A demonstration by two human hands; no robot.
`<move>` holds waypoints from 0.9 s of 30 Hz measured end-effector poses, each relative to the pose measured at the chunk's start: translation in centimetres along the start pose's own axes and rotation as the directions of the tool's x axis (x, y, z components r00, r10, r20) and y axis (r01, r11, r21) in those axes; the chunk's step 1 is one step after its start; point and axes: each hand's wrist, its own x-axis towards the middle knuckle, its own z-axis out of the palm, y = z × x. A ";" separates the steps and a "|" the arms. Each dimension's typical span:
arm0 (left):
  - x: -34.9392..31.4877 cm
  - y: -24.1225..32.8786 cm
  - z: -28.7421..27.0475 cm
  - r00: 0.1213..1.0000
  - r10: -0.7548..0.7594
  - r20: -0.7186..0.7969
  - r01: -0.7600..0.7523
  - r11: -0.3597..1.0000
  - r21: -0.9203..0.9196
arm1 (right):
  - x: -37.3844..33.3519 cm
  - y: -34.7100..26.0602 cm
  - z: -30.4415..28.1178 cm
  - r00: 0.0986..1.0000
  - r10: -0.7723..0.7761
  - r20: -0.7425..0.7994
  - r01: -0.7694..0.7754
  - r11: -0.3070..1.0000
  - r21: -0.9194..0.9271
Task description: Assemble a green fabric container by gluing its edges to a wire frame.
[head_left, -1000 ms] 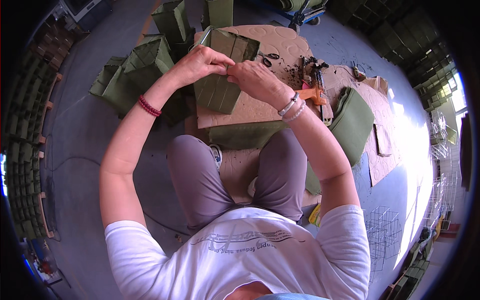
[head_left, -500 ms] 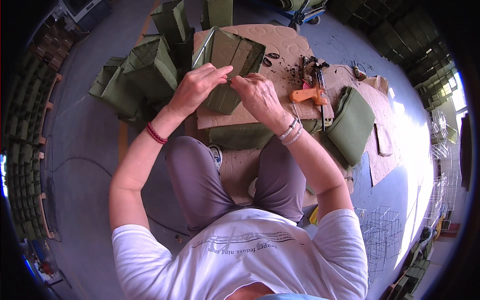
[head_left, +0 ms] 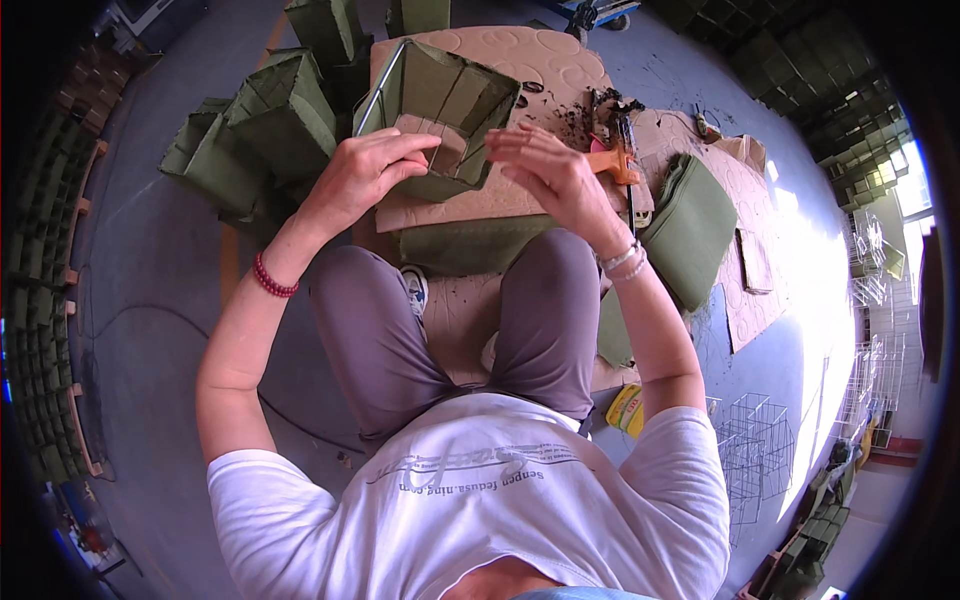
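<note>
A green fabric box (head_left: 408, 95) with a wire frame along its rim stands in front of me on the cardboard, its open top tilted toward me. At the box's near left side is my left hand (head_left: 368, 172), its fingertips drawn together by the rim; whatever they pinch is too small to make out. My right hand (head_left: 548, 170) hovers over the near right corner, its fingers stretched out and the thumb apart, with nothing visible in it. An orange glue gun (head_left: 612, 162) lies just beyond that hand.
Several green fabric boxes (head_left: 282, 105) stand at the left. Folded green fabric (head_left: 692, 230) lies right of the cardboard (head_left: 480, 212), which carries black scraps (head_left: 570, 112). Wire frames (head_left: 755, 450) sit on the floor at lower right, and a yellow container (head_left: 625, 410) is beside my leg.
My hands have moved apart from above the box, the right one going right and its fingers opening out. The box now tilts more toward me, showing its inside. The whole view has shifted slightly.
</note>
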 end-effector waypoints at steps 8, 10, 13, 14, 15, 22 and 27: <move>-3.4 2.0 2.0 0.987 0.154 -0.046 -0.148 0.982 0.121 | -3.5 -3.1 1.7 0.983 -0.166 0.082 0.179 0.964 -0.195; -3.8 2.4 2.2 0.985 0.170 -0.025 -0.165 0.975 0.148 | -4.0 -3.2 2.3 0.982 -0.166 0.086 0.180 0.967 -0.178; -4.5 2.8 2.7 0.978 0.207 -0.012 -0.202 0.965 0.170 | -4.5 -3.5 3.2 0.980 -0.179 0.089 0.191 0.968 -0.165; -4.7 3.0 2.8 0.979 0.202 0.016 -0.202 0.963 0.180 | -5.0 -3.1 3.7 0.974 -0.202 0.105 0.217 0.964 -0.155; -5.0 3.1 2.9 0.979 0.197 0.043 -0.201 0.961 0.191 | -5.3 -3.0 4.1 0.966 -0.228 0.120 0.244 0.959 -0.142; -6.1 2.9 3.2 0.971 0.222 0.087 -0.237 0.945 0.227 | -6.0 -3.3 4.7 0.960 -0.269 0.081 0.280 0.929 -0.240; -6.8 2.4 3.2 0.957 0.274 0.096 -0.290 0.919 0.267 | -7.3 -3.9 3.5 0.970 -0.242 -0.034 0.226 0.940 -0.257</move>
